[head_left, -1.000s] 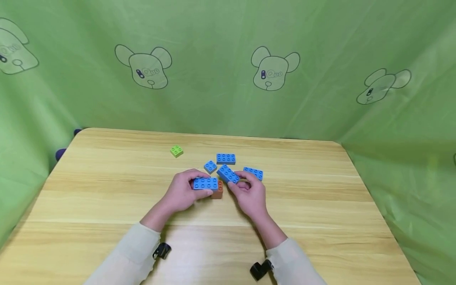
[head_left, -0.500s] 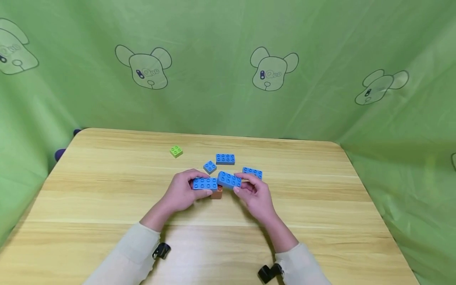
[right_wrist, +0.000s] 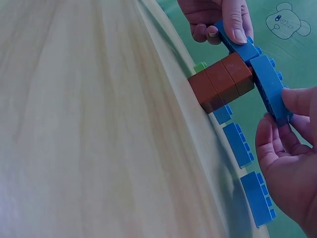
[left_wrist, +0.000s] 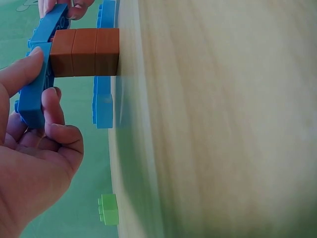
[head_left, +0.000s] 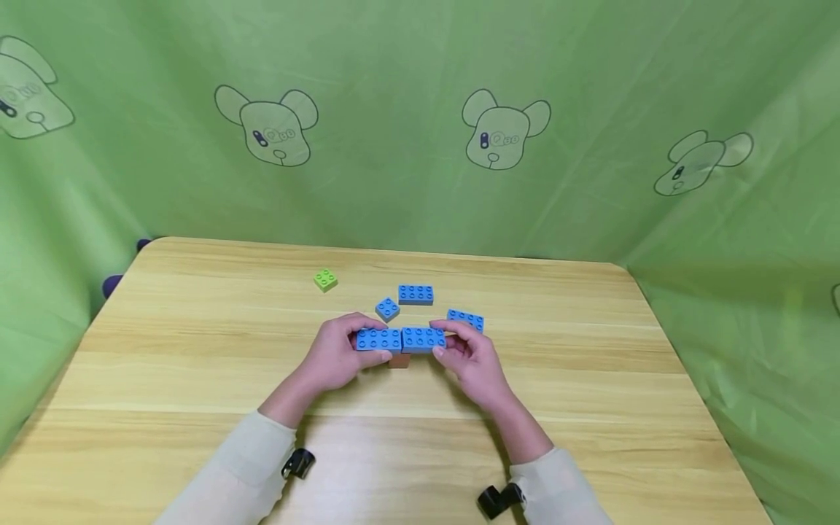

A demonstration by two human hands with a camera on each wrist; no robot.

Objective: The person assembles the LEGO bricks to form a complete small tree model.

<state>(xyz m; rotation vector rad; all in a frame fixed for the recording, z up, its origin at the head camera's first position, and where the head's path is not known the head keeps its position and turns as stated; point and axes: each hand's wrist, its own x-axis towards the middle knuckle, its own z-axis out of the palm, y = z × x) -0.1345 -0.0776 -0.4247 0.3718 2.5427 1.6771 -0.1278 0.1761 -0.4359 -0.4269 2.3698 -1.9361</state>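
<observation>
A short stack of reddish-brown toy building bricks (left_wrist: 85, 52) stands on the wooden table, mostly covered from above in the head view. My left hand (head_left: 337, 354) grips a long blue brick (head_left: 378, 343) that lies across the stack's top and juts out to the left. With thumb and fingers, my right hand (head_left: 477, 364) pinches a second long blue brick (head_left: 423, 346) over the stack's right part. The two blue bricks stand end to end. In the right wrist view the right-hand brick (right_wrist: 270, 84) looks slightly tilted; whether it is pressed down fully I cannot tell.
Behind the hands lie a small blue brick (head_left: 388, 309), a long blue brick (head_left: 416, 294) and another long blue brick (head_left: 466, 319), partly behind the right fingers. Farther left sits a small lime-green brick (head_left: 325, 280). A green curtain (head_left: 394, 197) hangs beyond the table (head_left: 558, 379).
My right hand has turned its blue brick from slanted to level with the left one and brought it down toward the brown stack. My left hand has held its place.
</observation>
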